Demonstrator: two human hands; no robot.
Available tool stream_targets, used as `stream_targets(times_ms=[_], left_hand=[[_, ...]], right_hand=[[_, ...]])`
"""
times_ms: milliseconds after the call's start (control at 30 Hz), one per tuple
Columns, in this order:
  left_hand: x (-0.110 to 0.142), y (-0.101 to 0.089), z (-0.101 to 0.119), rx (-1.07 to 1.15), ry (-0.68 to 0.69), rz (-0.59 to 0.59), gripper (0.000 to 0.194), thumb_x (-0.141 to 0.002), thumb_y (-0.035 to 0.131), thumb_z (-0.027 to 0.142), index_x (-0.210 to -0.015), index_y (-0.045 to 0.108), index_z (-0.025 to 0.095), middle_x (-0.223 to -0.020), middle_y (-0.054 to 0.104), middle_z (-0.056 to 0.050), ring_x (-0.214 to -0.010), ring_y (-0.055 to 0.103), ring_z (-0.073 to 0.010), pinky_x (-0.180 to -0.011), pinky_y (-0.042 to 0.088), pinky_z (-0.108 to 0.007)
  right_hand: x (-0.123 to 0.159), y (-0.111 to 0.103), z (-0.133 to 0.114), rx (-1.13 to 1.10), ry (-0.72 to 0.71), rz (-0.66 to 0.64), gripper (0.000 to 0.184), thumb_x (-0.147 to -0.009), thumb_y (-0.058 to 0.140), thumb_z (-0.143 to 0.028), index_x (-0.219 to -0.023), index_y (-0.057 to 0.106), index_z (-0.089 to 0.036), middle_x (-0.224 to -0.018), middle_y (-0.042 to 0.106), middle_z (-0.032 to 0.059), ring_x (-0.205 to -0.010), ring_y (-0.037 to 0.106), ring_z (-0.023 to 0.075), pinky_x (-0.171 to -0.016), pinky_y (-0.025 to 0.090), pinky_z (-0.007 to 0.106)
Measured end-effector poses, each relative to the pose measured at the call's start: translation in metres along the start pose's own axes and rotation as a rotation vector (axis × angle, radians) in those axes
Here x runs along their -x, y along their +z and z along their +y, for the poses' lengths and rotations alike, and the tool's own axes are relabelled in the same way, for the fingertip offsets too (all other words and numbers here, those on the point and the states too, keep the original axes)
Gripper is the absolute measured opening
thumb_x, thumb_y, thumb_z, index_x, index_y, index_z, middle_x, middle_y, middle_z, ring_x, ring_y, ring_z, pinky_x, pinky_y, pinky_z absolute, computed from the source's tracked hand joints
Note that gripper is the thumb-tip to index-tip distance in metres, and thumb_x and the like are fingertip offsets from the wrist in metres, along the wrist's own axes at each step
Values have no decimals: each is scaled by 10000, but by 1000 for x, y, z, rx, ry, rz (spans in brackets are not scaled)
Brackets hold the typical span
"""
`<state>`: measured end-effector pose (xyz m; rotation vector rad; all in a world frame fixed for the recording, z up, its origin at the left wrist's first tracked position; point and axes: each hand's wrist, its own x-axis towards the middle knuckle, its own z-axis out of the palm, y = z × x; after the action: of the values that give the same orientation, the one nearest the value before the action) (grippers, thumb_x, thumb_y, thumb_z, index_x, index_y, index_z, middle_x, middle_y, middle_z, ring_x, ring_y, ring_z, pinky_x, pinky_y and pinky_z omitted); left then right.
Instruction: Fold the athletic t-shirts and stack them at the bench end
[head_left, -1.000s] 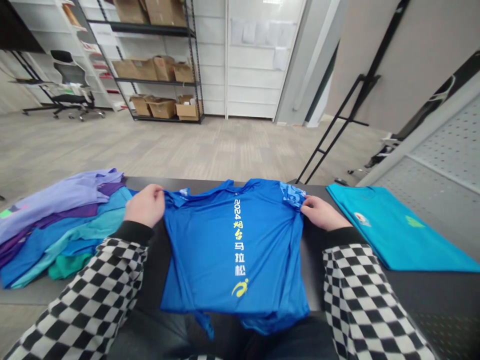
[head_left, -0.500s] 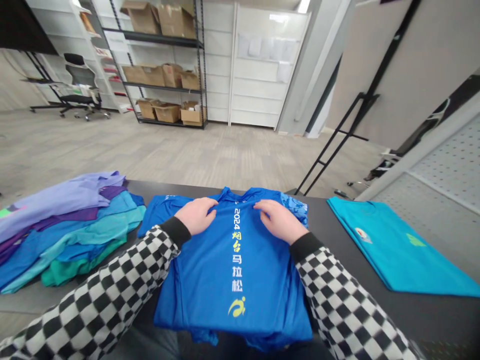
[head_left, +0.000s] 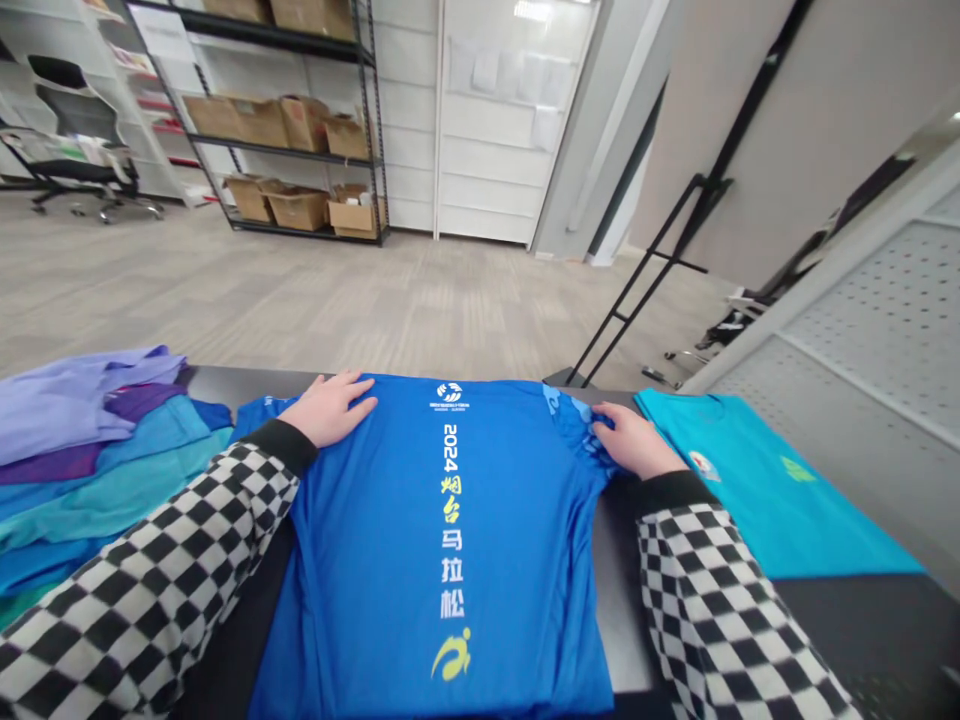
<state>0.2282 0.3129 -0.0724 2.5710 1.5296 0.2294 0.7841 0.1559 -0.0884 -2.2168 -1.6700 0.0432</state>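
Note:
A blue T-shirt [head_left: 390, 560] with white and yellow print down its middle lies spread on the dark table, its hem towards me. My left hand [head_left: 330, 408] rests on the shirt's left shoulder, fingers stretched out and apart. At the patterned right sleeve, my right hand [head_left: 634, 438] has its fingers and thumb closed on the sleeve fabric. The shirt's collar is out of sight at the far table edge.
A folded turquoise T-shirt [head_left: 780, 480] lies on the table [head_left: 862, 630] at the right. Several purple, blue and green garments [head_left: 112, 460] are heaped at the left. Beyond the table stand a black stand [head_left: 675, 240], a shelf with cardboard boxes [head_left: 292, 145] and an office chair [head_left: 75, 130].
My hands have moved apart, from beside the collar to the shoulder and sleeve. The shirt has shifted away from me and lies flatter, with a white logo now visible. The view has tilted down.

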Motion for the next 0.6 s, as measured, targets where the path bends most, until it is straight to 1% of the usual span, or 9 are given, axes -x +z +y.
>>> stream_targets(times_ms=[100, 167, 233, 300, 367, 400, 467, 533, 600], left_hand=[[4, -7, 11, -75, 71, 98, 683, -1078, 401, 529, -1588, 660, 157, -1764, 484, -195, -1670, 408, -402, -1366, 274, -686], [16, -11, 24, -56, 140, 134, 674, -1084, 406, 518, -1582, 661, 143, -1729, 535, -189, -1643, 462, -356, -1381, 319, -581], [34, -13, 36, -9, 202, 113, 655, -1087, 425, 529, -1542, 699, 144, -1664, 612, -180, -1584, 542, -330, -1366, 376, -498], [55, -14, 46, 29, 239, 64, 622, -1088, 458, 540, -1500, 738, 167, -1603, 669, -166, -1527, 597, -333, -1340, 425, -481], [79, -14, 49, 54, 249, 28, 603, -1086, 503, 550, -1528, 724, 204, -1614, 661, -150, -1519, 602, -344, -1322, 452, -492], [92, -14, 49, 65, 252, 19, 611, -1084, 529, 558, -1566, 696, 222, -1650, 631, -145, -1542, 582, -348, -1326, 450, -496], [119, -14, 43, 75, 252, 6, 672, -1073, 585, 591, -1659, 606, 263, -1750, 523, -131, -1611, 507, -365, -1349, 420, -518], [146, -15, 33, 60, 235, -19, 748, -1058, 626, 630, -1729, 506, 322, -1821, 410, -104, -1661, 435, -388, -1366, 391, -561], [171, -18, 21, 25, 215, -62, 794, -1051, 642, 654, -1763, 430, 375, -1848, 344, -77, -1680, 393, -412, -1360, 386, -613]], right_hand=[[10, -5, -9, 126, 81, 85, 341, -869, 669, -183, -1151, 852, -242, -1500, 735, 175, -1504, 584, 488, -1272, 317, 841], [17, -11, -30, 139, 38, 118, 429, -859, 636, -118, -1220, 842, -223, -1590, 668, 187, -1576, 498, 507, -1283, 259, 872], [24, -15, -57, 30, -141, 95, 501, -894, 596, -112, -1330, 814, -226, -1618, 647, 168, -1582, 517, 443, -1326, 324, 772], [30, -17, -80, -124, -368, -11, 485, -967, 576, -170, -1391, 794, -259, -1569, 692, 128, -1513, 612, 349, -1325, 438, 616], [34, -13, -93, -216, -498, -140, 421, -1015, 606, -269, -1389, 799, -279, -1521, 727, 109, -1458, 665, 310, -1305, 489, 536], [34, -11, -95, -227, -505, -185, 410, -1018, 635, -319, -1391, 799, -272, -1534, 720, 118, -1467, 660, 317, -1309, 483, 537], [33, -5, -89, -205, -429, -247, 482, -1009, 685, -410, -1455, 766, -248, -1633, 643, 146, -1557, 577, 358, -1342, 421, 587], [30, 0, -77, -165, -321, -307, 638, -1001, 705, -510, -1579, 676, -241, -1748, 511, 156, -1654, 433, 398, -1373, 323, 654], [27, 1, -64, -127, -255, -370, 814, -986, 708, -617, -1688, 559, -231, -1824, 371, 160, -1713, 288, 416, -1390, 237, 682]])
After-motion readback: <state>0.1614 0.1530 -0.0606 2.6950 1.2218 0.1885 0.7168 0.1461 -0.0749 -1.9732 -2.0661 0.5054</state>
